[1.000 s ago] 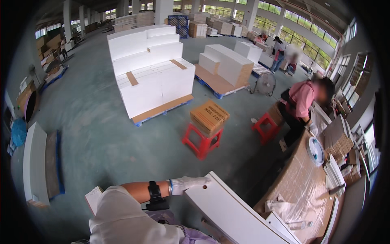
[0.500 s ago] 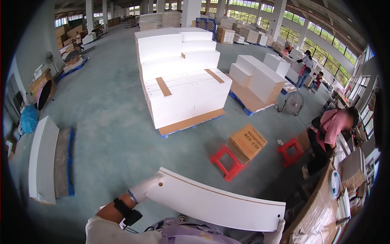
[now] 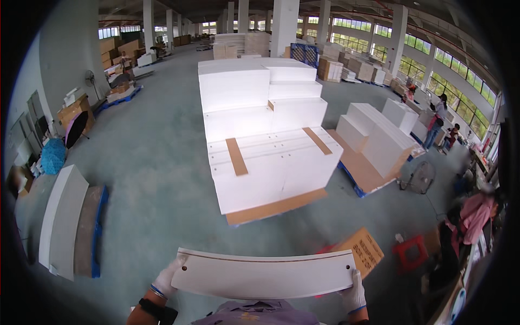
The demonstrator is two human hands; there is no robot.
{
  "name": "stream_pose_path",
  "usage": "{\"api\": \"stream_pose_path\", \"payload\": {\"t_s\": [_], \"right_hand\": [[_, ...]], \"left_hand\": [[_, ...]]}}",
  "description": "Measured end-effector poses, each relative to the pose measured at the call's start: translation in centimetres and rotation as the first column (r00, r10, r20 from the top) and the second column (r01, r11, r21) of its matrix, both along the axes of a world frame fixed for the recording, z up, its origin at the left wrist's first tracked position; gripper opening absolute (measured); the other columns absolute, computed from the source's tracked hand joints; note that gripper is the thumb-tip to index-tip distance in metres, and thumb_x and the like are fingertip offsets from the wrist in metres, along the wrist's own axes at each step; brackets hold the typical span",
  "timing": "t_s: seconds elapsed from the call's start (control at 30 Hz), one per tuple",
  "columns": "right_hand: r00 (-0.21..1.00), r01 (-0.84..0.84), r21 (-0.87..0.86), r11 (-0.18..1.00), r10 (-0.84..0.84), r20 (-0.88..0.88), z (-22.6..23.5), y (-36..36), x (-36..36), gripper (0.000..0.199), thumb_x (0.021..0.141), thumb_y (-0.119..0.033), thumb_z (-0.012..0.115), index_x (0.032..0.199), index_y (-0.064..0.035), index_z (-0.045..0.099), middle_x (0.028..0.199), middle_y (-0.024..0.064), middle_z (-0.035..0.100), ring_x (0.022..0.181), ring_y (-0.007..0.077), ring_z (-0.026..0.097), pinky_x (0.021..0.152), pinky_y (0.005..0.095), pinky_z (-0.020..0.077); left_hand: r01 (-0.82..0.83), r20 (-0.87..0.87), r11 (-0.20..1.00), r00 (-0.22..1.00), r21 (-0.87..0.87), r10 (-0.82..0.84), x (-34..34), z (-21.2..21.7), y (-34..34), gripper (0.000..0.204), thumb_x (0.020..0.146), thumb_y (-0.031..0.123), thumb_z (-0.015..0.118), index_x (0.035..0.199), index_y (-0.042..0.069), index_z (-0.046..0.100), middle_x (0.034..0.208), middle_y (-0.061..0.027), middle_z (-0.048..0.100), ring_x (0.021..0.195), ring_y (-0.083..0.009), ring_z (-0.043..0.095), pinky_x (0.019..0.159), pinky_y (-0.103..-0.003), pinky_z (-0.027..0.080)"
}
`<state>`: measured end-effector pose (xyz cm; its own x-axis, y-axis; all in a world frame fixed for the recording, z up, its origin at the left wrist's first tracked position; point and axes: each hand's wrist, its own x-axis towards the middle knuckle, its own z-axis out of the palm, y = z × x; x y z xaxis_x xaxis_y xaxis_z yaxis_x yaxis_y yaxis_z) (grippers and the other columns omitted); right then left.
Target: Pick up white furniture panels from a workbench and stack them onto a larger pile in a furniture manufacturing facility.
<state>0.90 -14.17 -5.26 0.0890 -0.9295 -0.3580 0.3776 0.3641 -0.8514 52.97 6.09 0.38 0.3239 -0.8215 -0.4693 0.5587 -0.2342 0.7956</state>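
A long white panel spans the space before my body, held level across. It has a hole near each end and a dark groove along its far edge. My left hand, in a white glove, is closed round the panel's left end. At the right end my right hand, also gloved in white, grips the panel's edge; some fingers are hidden beneath it. Ahead stands a tall stepped stack of white panels on a pallet, with two brown strips lying on its lowest front level.
A cardboard box stands just beyond the panel's right end, near a red stool. More white panels sit on a pallet at the right, near a floor fan. Panels stand at the left. A co-worker in pink is at the right.
The panel has swung from slanting down rightward to nearly level and moved left, with both hands still on it. The view has turned, bringing the large stack lower and rightward in the picture.
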Motion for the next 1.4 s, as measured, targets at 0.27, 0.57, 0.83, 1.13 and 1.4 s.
{"api": "stream_pose_path", "payload": {"t_s": [0.27,0.57,0.83,1.13,1.4], "right_hand": [[0.964,-0.261,-0.052,0.964,0.264,0.038,2.9,-20.6,11.1,0.057,0.099,-0.053,0.050,0.134,-0.0083,0.049,0.125,0.0091,0.059,0.117,0.0238,0.058,0.090,0.0410,0.0525],[0.966,-0.246,-0.186,0.951,0.256,0.034,5.5,-35.4,20.8,0.063,0.097,-0.057,0.048,0.140,-0.0121,0.045,0.134,0.0086,0.054,0.121,0.0258,0.055,0.095,0.0449,0.0511],[0.982,-0.044,-0.048,0.998,0.034,-0.186,9.8,-45.9,21.2,0.058,0.100,-0.047,0.047,0.146,-0.0114,0.041,0.142,0.0107,0.051,0.132,0.0291,0.048,0.107,0.0505,0.0416],[0.988,-0.138,-0.034,0.990,0.136,-0.069,5.7,-69.9,13.2,0.051,0.097,-0.044,0.054,0.137,-0.0121,0.050,0.134,0.0089,0.057,0.120,0.0248,0.057,0.092,0.0449,0.0527],[0.950,-0.284,-0.023,0.959,0.278,-0.139,3.4,-86.8,11.4,0.077,0.091,-0.065,0.052,0.145,-0.0121,0.037,0.134,0.0117,0.052,0.118,0.0283,0.057,0.089,0.0450,0.0524]], "left_hand": [[-0.211,-0.033,0.975,0.977,-0.064,0.209,6.5,1.3,-12.8,0.049,0.100,0.037,0.053,0.137,0.005,0.047,0.125,-0.0111,0.059,0.110,-0.0198,0.061,0.093,-0.034,0.052],[-0.069,0.047,0.997,0.996,-0.022,0.070,17.9,0.6,-32.5,0.044,0.104,0.033,0.049,0.134,0.002,0.051,0.123,-0.0085,0.061,0.110,-0.0161,0.059,0.095,-0.031,0.048],[0.369,0.820,0.928,0.546,-0.051,-0.172,19.7,0.2,-50.0,0.048,0.106,0.029,0.042,0.144,0.000,0.042,0.139,-0.0125,0.053,0.127,-0.0207,0.049,0.108,-0.033,0.039],[0.014,0.149,1.000,0.989,-0.026,-0.010,9.4,-0.4,-65.9,0.051,0.105,0.037,0.046,0.143,0.004,0.043,0.132,-0.0101,0.057,0.117,-0.0173,0.057,0.100,-0.032,0.047],[-0.169,0.000,0.984,0.986,0.060,0.169,4.2,0.9,-74.1,0.059,0.101,0.044,0.051,0.144,0.004,0.041,0.129,-0.0089,0.057,0.114,-0.0153,0.058,0.096,-0.031,0.049]]}}
